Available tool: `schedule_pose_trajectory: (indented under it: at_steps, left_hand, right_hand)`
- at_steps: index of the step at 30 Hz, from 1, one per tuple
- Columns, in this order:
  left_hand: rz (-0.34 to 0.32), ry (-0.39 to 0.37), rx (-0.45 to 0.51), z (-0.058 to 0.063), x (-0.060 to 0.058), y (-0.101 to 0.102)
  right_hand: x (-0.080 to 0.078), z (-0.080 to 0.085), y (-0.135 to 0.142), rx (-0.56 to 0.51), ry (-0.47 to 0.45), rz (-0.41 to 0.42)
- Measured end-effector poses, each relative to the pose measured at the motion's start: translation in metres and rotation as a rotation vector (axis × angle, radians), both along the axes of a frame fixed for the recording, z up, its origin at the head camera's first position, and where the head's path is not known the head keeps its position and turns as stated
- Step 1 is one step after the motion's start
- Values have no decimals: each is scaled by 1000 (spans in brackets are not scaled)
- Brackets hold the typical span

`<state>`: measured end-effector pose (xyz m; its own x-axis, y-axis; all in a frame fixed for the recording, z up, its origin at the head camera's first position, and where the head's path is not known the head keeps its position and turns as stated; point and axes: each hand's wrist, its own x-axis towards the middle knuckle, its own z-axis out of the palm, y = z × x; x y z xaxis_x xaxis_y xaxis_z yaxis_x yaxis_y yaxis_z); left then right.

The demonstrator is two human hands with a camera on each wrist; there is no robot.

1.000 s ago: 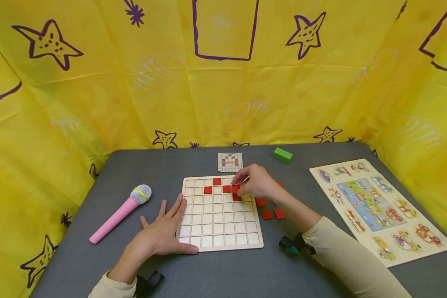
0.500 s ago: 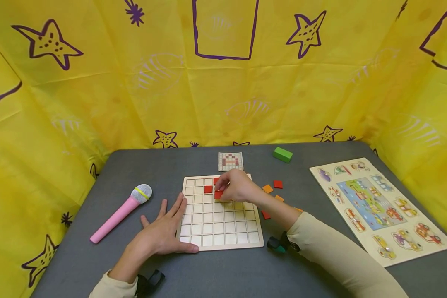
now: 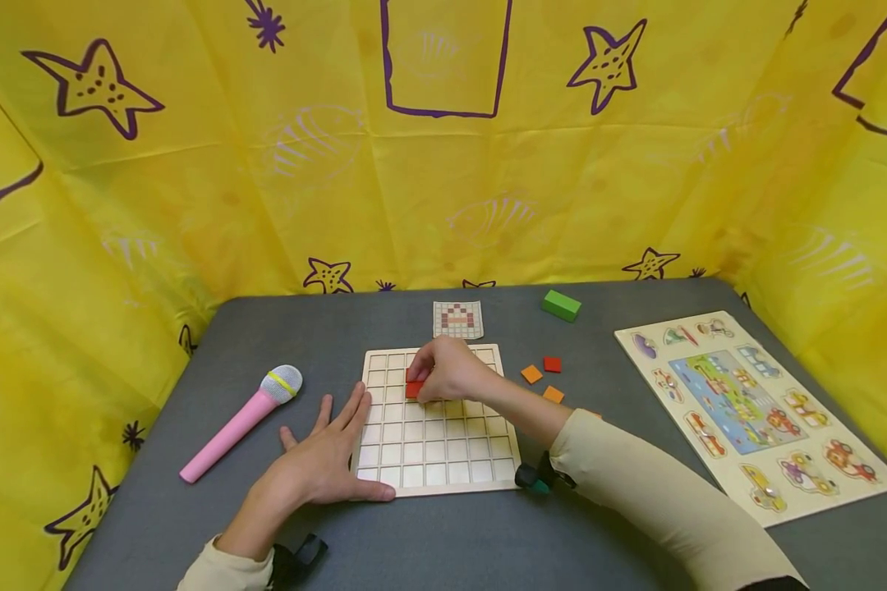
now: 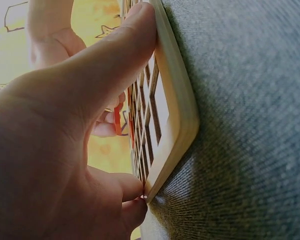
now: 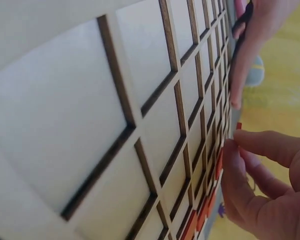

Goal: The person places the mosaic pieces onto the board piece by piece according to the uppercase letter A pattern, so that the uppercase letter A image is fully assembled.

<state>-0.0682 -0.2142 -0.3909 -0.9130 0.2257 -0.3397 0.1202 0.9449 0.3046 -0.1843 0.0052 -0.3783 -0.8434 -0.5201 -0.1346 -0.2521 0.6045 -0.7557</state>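
Observation:
A wooden grid board (image 3: 443, 484) lies on the grey table. My left hand (image 3: 325, 461) rests at its left edge, fingers extended along the side and thumb on the near edge. Over the upper left of the board, my right hand (image 3: 454, 371) pinches a red square tile (image 3: 414, 390) between thumb and fingers. In the left wrist view that red tile (image 4: 118, 120) is held on edge above the grid. Another red tile (image 3: 410, 374) sits just behind it, partly covered. In the right wrist view several red tiles (image 5: 202, 212) lie in the grid; from above my hand hides them.
Right of the board are orange tiles (image 3: 531, 374) and a loose red tile (image 3: 552, 364). A pattern card (image 3: 457, 320) and a green block (image 3: 561, 305) lie farther back. A pink toy microphone (image 3: 240, 423) is at left, a wooden picture puzzle (image 3: 757, 419) at right.
My right hand has carried the red tile leftward across the board from the right-hand cells. The left hand has stayed at the board's edge.

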Motion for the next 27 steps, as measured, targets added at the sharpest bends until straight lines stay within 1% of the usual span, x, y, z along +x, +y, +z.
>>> schedule_pose_trajectory:
  at_steps: [4, 10, 16, 21, 27]
  left_hand:
    - [-8, -3, 5, 1, 0, -1]
    - [-13, -16, 5, 3, 0, -2]
    - [-9, -30, 6, 3, -1, -2]
    - [-6, -29, 8, 3, -1, -3]
    - [-10, -21, 6, 3, -1, -3]
  right_hand:
    - [-2, 0, -6, 16, 31, 17]
    - [-5, -2, -14, 27, 38, 21]
    - [-5, -1, -21, 57, 42, 30]
    - [-4, 2, -27, 91, 53, 26]
    - [-5, 2, -32, 122, 82, 43]
